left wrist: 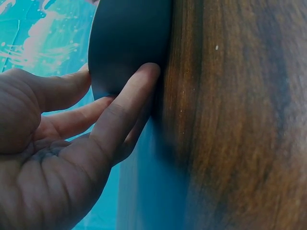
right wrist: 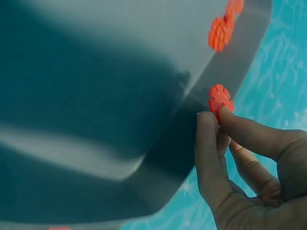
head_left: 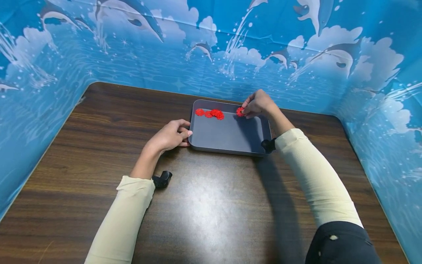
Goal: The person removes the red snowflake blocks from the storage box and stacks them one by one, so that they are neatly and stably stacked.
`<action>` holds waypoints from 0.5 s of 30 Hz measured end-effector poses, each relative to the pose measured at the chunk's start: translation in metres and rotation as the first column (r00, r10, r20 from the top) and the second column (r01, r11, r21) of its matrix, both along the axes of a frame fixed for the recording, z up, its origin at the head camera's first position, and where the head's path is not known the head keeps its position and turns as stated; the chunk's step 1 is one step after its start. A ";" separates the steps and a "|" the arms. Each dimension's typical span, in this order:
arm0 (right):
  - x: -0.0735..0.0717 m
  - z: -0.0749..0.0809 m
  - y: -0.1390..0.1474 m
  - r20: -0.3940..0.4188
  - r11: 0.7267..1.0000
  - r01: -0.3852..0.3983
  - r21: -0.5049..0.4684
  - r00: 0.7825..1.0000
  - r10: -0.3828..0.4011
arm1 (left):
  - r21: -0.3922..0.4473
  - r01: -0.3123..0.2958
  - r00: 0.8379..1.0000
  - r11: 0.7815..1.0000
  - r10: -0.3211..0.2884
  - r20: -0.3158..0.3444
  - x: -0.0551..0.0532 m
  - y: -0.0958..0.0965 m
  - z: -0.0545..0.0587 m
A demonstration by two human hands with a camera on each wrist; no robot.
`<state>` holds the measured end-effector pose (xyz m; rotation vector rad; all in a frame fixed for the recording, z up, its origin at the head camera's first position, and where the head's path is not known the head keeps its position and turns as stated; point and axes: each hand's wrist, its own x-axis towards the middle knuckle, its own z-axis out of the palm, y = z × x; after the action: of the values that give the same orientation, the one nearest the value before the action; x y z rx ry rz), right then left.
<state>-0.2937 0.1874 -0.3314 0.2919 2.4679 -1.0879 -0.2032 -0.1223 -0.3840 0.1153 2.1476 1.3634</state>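
Observation:
A shallow dark grey tray [head_left: 227, 135] lies on the table. At its left side my left hand [head_left: 169, 135] holds the edge, the thumb at the rim and fingers against the outer wall, as the left wrist view shows. Over the tray's back right part, my right hand [head_left: 258, 104] pinches a red notched plastic disc [right wrist: 219, 99] between thumb and fingertips. Several more red notched discs [head_left: 199, 112] lie in the tray's back left part, some overlapping. In the right wrist view, part of that cluster of discs [right wrist: 219, 34] shows beyond the held one.
The brown wood-grain table [head_left: 99, 154] extends around the tray. A blue cloth with dolphins [head_left: 148, 62] hangs behind the table and along both sides, close behind the tray's back edge. Each wrist wears a black camera mount [head_left: 162, 179].

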 end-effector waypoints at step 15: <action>0.007 0.026 0.072 0.059 0.997 0.007 0.074 0.998 -0.011 | -0.002 -0.001 1.000 1.000 0.001 -0.004 0.000 0.000 0.001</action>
<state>-0.2870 0.2594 -0.3050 0.3531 2.4595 -0.9790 -0.2032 -0.1223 -0.3832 0.1163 2.1523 1.3629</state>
